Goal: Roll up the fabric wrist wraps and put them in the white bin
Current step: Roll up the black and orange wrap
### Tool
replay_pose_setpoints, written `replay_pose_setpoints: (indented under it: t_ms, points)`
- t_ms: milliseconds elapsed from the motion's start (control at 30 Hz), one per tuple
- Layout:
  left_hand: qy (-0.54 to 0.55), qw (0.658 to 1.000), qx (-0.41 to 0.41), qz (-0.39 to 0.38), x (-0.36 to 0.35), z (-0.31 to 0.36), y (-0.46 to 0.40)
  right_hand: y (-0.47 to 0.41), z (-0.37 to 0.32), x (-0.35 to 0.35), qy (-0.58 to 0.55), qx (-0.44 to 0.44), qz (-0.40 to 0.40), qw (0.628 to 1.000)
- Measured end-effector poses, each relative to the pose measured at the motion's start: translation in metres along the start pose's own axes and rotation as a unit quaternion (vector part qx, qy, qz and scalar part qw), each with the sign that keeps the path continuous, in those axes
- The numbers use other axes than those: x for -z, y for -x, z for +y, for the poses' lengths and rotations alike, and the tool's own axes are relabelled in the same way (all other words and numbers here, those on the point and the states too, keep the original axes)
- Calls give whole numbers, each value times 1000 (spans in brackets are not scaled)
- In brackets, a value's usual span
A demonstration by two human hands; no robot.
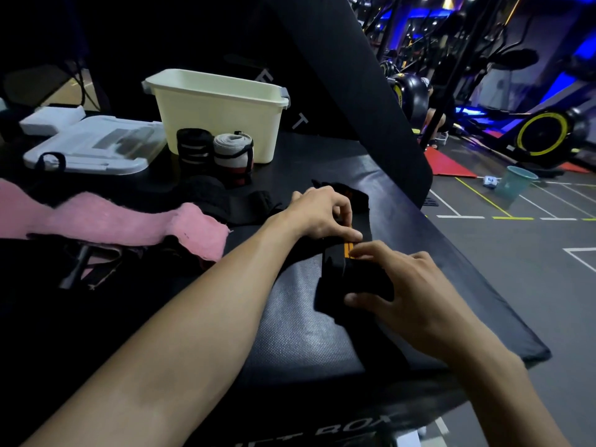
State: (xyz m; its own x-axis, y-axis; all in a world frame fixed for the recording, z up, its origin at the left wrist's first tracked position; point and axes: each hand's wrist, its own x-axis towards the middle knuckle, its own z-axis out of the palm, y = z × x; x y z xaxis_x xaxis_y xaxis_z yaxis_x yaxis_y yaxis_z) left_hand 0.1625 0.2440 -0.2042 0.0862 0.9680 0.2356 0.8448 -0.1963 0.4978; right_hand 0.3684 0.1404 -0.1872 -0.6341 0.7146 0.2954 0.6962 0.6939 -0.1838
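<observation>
A black wrist wrap with an orange stripe lies along the right side of the black padded box. My right hand grips its near, partly rolled end, thumb under and fingers over. My left hand pinches the wrap just beyond the roll. The white bin stands at the back of the box. In front of it stand two rolled wraps, one black and one grey and red. A pink wrap lies unrolled at the left.
More black wraps lie loose between the pink one and my left hand. A clear plastic lid sits at the back left. The box's right edge drops to the gym floor, where a green bucket stands.
</observation>
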Motion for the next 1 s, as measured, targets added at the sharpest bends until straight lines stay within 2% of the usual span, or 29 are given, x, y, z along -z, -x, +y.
replay_pose_setpoints:
  t_ms: [233,433,633,800,933,1000]
  points:
    - [17,998,-17,-53,1,7,5,15,0,9,-117,-9,-54,992]
    - [22,999,-23,-41,-1,6,5,3,-2,1,-90,-22,-34,995]
    - [12,999,-26,-17,-6,10,3,-2,-4,-6,-77,5,35,996]
    - [25,999,-19,-16,-7,12,3,-10,-4,-10,-31,-53,35,997]
    - [42,998,-10,-42,-4,11,4,-13,-15,-14,1,-51,159,986]
    - [72,996,-22,-57,0,7,5,-13,-17,-16,24,-43,196,979]
